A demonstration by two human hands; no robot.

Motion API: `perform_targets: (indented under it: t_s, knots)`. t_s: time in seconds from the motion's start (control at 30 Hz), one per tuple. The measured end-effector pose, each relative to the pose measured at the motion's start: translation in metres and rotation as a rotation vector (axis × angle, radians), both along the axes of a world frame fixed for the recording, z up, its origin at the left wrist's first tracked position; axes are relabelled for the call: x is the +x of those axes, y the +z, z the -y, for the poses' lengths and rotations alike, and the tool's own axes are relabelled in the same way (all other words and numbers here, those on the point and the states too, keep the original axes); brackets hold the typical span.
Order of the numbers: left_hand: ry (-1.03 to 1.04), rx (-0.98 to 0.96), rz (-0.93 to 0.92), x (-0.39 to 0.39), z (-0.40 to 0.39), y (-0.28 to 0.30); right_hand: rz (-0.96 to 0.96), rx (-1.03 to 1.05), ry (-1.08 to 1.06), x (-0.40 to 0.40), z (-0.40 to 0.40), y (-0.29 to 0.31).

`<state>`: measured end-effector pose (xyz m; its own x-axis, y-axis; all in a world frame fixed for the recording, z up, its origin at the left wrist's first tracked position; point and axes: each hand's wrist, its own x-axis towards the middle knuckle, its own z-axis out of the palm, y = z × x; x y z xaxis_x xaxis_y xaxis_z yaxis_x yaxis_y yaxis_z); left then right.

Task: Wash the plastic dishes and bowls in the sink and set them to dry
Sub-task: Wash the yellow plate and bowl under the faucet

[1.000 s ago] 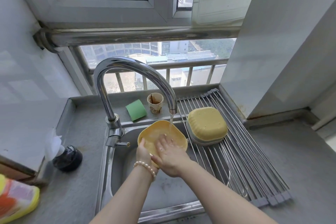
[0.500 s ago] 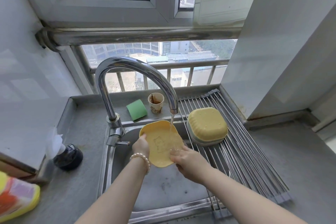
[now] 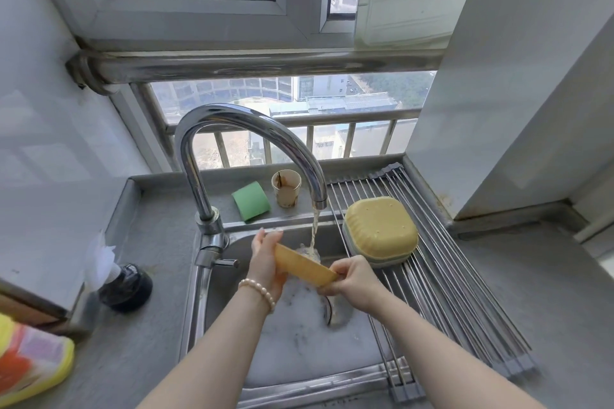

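A yellow plastic plate (image 3: 304, 266) is held nearly edge-on over the steel sink (image 3: 292, 339), under the running water of the curved tap (image 3: 252, 129). My left hand (image 3: 265, 259) holds its left end, fingers up behind the rim. My right hand (image 3: 352, 280) pinches its right end. Foamy water lies on the sink's bottom. A yellow plastic bowl (image 3: 380, 227) sits upside down on a pale green one on the roll-up steel drying rack (image 3: 442, 282), right of the sink.
A green sponge (image 3: 251, 201) and a stained paper cup (image 3: 286, 188) stand on the ledge behind the sink. A black holder with white plastic (image 3: 124, 285) and a yellow-orange package (image 3: 30, 365) lie on the left counter. A wall column rises at right.
The plate has tilted from face-up to nearly edge-on. My right hand moved from rubbing its surface to gripping its right end, and water now splashes on its upper side.
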<state>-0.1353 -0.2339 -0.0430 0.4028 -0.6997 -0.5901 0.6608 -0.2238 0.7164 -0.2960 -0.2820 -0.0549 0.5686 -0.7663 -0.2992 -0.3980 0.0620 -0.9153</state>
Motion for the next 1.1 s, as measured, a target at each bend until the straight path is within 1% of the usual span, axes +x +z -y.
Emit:
perform_targets:
  t_s: [0.13, 0.2, 0.27, 0.3, 0.33, 0.37, 0.43, 0.47, 0.53, 0.57, 0.6, 0.67, 0.7, 0.73, 0.8, 0.9, 0.93, 1.0, 1.03, 1.1]
  knots:
    - [-0.14, 0.066, 0.451, -0.004, 0.011, 0.014, 0.311, 0.413, -0.136, -0.011, 0.013, 0.008]
    - [-0.169, 0.135, 0.608, -0.004, 0.015, 0.017, 0.406, 0.491, -0.234, -0.011, 0.017, 0.008]
    - [-0.159, 0.248, 0.769, -0.009, 0.018, 0.016, 0.398, 0.471, -0.365, -0.002, 0.018, 0.006]
    - [-0.142, 0.308, 0.837, -0.013, 0.018, 0.017, 0.327, 0.407, -0.418, 0.007, 0.019, 0.005]
    - [-0.118, 0.353, 0.873, -0.017, 0.018, 0.018, 0.215, 0.297, -0.459, 0.016, 0.018, 0.006]
    - [-0.08, 0.387, 0.865, -0.019, 0.018, 0.017, 0.084, 0.141, -0.479, 0.025, 0.018, 0.007]
    - [0.025, 0.412, 0.748, -0.02, 0.017, 0.015, -0.217, -0.234, -0.497, 0.039, 0.016, 0.011]
    - [0.077, 0.411, 0.694, -0.02, 0.017, 0.013, -0.334, -0.404, -0.474, 0.046, 0.014, 0.015]
    - [0.146, 0.4, 0.644, -0.02, 0.018, 0.011, -0.444, -0.717, -0.387, 0.062, 0.01, 0.02]
    - [0.167, 0.391, 0.629, -0.02, 0.018, 0.01, -0.455, -0.839, -0.337, 0.07, 0.007, 0.022]
    - [0.186, 0.388, 0.608, -0.019, 0.017, 0.012, -0.49, -0.903, -0.246, 0.076, 0.003, 0.019]
    - [0.216, 0.39, 0.582, -0.011, 0.015, 0.013, -0.572, -0.855, 0.017, 0.079, -0.001, 0.021]
    - [0.227, 0.384, 0.583, -0.004, 0.014, 0.013, -0.57, -0.772, 0.157, 0.075, 0.0, 0.022]
    - [0.219, 0.366, 0.587, 0.001, 0.014, 0.013, -0.539, -0.731, 0.232, 0.069, 0.002, 0.023]
    - [0.149, 0.318, 0.591, 0.008, 0.019, 0.015, -0.475, -0.687, 0.206, 0.06, 0.011, 0.027]
    - [0.013, 0.274, 0.627, 0.005, 0.026, 0.022, -0.402, -0.486, 0.024, 0.061, 0.028, 0.038]
    - [-0.023, 0.273, 0.673, 0.004, 0.027, 0.026, -0.373, -0.405, -0.032, 0.062, 0.032, 0.042]
    - [-0.107, 0.316, 0.891, -0.001, 0.028, 0.03, -0.382, -0.282, -0.165, 0.061, 0.037, 0.046]
    - [-0.151, 0.353, 1.039, -0.004, 0.029, 0.03, -0.405, -0.238, -0.226, 0.059, 0.04, 0.047]
    - [-0.256, 0.464, 1.406, -0.017, 0.03, 0.024, -0.445, -0.162, -0.289, 0.058, 0.046, 0.042]
